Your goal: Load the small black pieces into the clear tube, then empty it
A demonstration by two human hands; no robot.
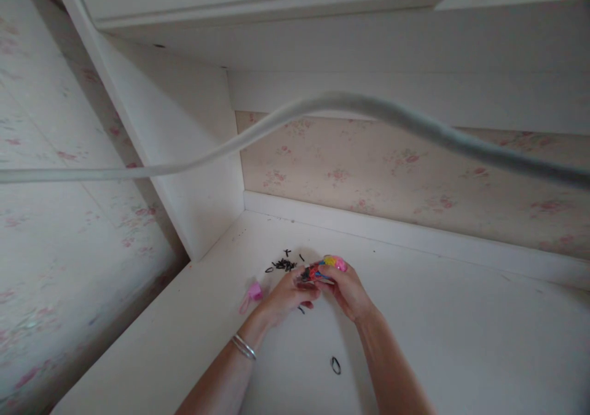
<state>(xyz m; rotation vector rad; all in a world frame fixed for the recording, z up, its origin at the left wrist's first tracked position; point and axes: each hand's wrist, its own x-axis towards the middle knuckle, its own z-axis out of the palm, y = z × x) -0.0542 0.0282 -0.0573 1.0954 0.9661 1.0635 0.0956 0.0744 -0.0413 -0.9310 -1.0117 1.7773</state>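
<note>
Both hands are together over the back part of a white desk top. The right hand is closed around a small colourful bundle, pink, yellow, red and blue, perhaps little elastic bands or clips; it is too small to say for sure. The fingertips of the left hand meet the left end of this bundle, but I cannot tell whether they pinch it or only touch it. Two thin bracelets sit on the left wrist.

The risk I see is that the bundle is held only by the fingertips and above the surface, so a loose piece could slip out and fall. Just behind the hands lies a heap of tiny black bands, and a sweep of a wrist could scatter them or push them toward the corner. A single black loop lies apart, near the forearms, where a sleeve or arm could drag it off the front edge. A pink object beside the left hand could be knocked the same way.

The desk top is smooth and white, with a low white strip at the back. Behind it is pale wallpaper with small pink flowers. A white side panel closes the left, a white shelf hangs above, and a pale cable crosses the view close to the camera.
</note>
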